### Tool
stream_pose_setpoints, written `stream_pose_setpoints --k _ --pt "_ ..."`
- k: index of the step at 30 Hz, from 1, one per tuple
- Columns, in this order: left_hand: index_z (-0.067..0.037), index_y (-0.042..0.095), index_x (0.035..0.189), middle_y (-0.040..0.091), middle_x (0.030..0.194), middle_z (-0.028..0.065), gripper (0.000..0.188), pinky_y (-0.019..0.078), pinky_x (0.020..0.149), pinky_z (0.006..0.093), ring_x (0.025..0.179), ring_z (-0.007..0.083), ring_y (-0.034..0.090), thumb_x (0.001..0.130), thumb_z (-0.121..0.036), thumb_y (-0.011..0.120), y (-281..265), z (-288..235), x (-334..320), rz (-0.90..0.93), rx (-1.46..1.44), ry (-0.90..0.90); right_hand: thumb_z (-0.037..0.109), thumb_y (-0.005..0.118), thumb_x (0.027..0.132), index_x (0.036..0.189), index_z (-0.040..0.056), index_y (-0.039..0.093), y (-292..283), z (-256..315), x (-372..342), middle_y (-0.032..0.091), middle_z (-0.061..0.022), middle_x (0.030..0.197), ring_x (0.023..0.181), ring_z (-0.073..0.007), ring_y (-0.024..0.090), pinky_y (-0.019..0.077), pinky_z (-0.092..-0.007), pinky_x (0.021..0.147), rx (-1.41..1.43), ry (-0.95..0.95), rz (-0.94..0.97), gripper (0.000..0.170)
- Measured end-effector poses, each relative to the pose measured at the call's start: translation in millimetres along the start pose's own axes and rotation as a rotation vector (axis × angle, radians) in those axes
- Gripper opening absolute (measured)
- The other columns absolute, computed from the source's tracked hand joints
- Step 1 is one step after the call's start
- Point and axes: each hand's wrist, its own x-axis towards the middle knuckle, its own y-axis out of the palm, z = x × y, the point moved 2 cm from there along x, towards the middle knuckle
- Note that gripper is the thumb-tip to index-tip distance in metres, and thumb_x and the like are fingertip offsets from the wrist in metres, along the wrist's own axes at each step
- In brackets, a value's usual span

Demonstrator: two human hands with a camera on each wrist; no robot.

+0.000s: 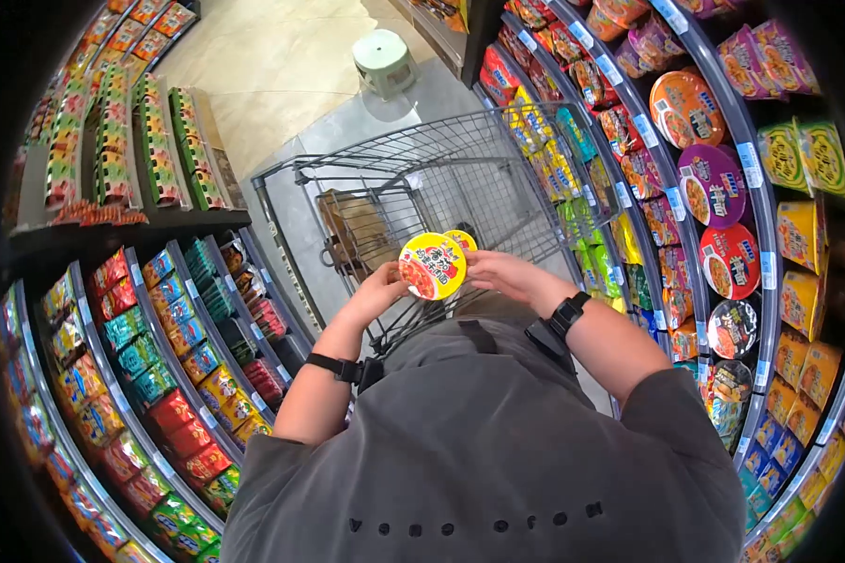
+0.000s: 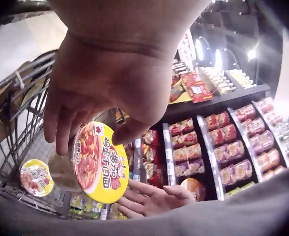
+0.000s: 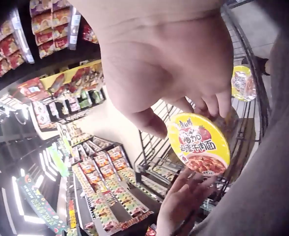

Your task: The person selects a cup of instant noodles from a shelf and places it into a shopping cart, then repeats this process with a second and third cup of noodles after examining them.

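Note:
A round instant noodle cup (image 1: 432, 266) with a yellow lid sits between my two hands above the shopping cart. My left hand (image 1: 377, 296) holds it by its left side; in the left wrist view the thumb lies at the lid's edge and the fingers reach down past the cup. On the opposite side is my right hand (image 1: 512, 279), its fingers extended with the fingertips right at the rim. A second yellow-lidded noodle cup (image 2: 36, 178) is down in the cart, partly hidden behind the first in the head view.
The wire shopping cart (image 1: 385, 155) stands in front of me, with a brown box (image 1: 359, 225) in it. Shelves of packets line the left (image 1: 174, 413), and noodle cups (image 1: 714, 186) fill the right shelves. A pale green stool (image 1: 383, 61) stands ahead on the floor.

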Motion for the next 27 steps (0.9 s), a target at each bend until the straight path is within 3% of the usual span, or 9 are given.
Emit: stream_pose_setpoints --k 1,6,9,12,14,17,20,21,27 --pt "0.008 0.049 0.140 0.071 0.111 0.0147 0.059 0.0538 0.090 0.0344 0.099 0.0217 0.069 0.092 -0.021 0.068 4 12 19 -0.031 0.020 -0.011 0.021 0.065 0.096 0.154 0.0109 0.047 -9 -6 9 0.055 0.0010 0.146 0.133 -0.0114 0.048 0.0330 -0.0371 0.113 0.048 0.016 -0.081 0.061" --pt "0.007 0.050 0.136 0.070 0.113 0.0145 0.051 0.0550 0.086 0.0361 0.097 0.0193 0.069 0.095 -0.020 0.065 28 39 87 0.031 0.268 -0.104 0.018 0.062 0.096 0.150 0.0071 0.049 -36 -15 42 0.057 -0.0036 0.144 0.135 -0.0138 0.047 0.0315 -0.0378 0.115 0.111 0.126 -0.272 0.057" --pt "0.008 0.053 0.133 0.072 0.110 0.0176 0.054 0.0555 0.087 0.0363 0.098 0.0229 0.072 0.094 -0.026 0.068 43 40 107 0.052 0.462 -0.182 0.013 0.062 0.090 0.133 -0.0013 0.060 -57 -26 67 0.068 -0.0122 0.121 0.113 -0.0206 0.060 0.0438 -0.0309 0.097 0.017 0.126 -0.401 0.046" --pt "0.007 0.055 0.131 0.072 0.109 0.0168 0.053 0.0561 0.084 0.0368 0.092 0.0242 0.073 0.092 -0.026 0.069 54 76 141 0.116 0.387 -0.288 0.013 0.061 0.091 0.137 0.0020 0.054 -88 -41 93 0.065 -0.0105 0.130 0.124 -0.0198 0.057 0.0411 -0.0352 0.106 0.033 0.194 -0.337 0.048" --pt "0.007 0.058 0.128 0.073 0.105 0.0156 0.052 0.0562 0.082 0.0367 0.088 0.0237 0.072 0.092 -0.028 0.070 58 80 149 0.115 0.324 -0.315 0.013 0.061 0.091 0.137 -0.0011 0.054 -101 -50 105 0.066 -0.0137 0.126 0.117 -0.0233 0.061 0.0453 -0.0347 0.102 0.041 0.188 -0.359 0.048" --pt "0.005 0.059 0.129 0.073 0.112 0.0224 0.058 0.0535 0.096 0.0407 0.106 0.0335 0.071 0.087 -0.032 0.071 60 90 163 0.096 0.313 -0.367 0.013 0.061 0.091 0.136 -0.0014 0.055 -119 -62 120 0.066 -0.0139 0.126 0.118 -0.0247 0.062 0.0460 -0.0373 0.102 0.020 0.204 -0.374 0.048" --pt "0.001 0.059 0.131 0.074 0.110 0.0194 0.056 0.0535 0.095 0.0405 0.104 0.0321 0.072 0.087 -0.032 0.071 60 101 168 0.049 0.327 -0.398 0.013 0.061 0.092 0.134 -0.0016 0.057 -115 -47 118 0.067 -0.0142 0.127 0.119 -0.0245 0.062 0.0469 -0.0374 0.102 -0.075 0.243 -0.391 0.046" --pt "0.005 0.057 0.133 0.075 0.101 0.0147 0.054 0.0554 0.083 0.0358 0.089 0.0213 0.072 0.094 -0.030 0.067 59 101 168 0.060 0.339 -0.363 0.014 0.062 0.092 0.138 -0.0030 0.053 -127 -62 130 0.064 -0.0171 0.130 0.121 -0.0268 0.060 0.0450 -0.0383 0.103 -0.041 0.239 -0.321 0.050" --pt "0.003 0.060 0.135 0.075 0.108 0.0169 0.053 0.0559 0.086 0.0362 0.094 0.0215 0.074 0.091 -0.027 0.067 48 103 178 0.077 0.465 -0.392 0.013 0.056 0.095 0.143 0.0000 0.055 -132 -60 144 0.066 -0.0120 0.132 0.120 -0.0225 0.061 0.0457 -0.0372 0.103 -0.020 0.218 -0.277 0.050"
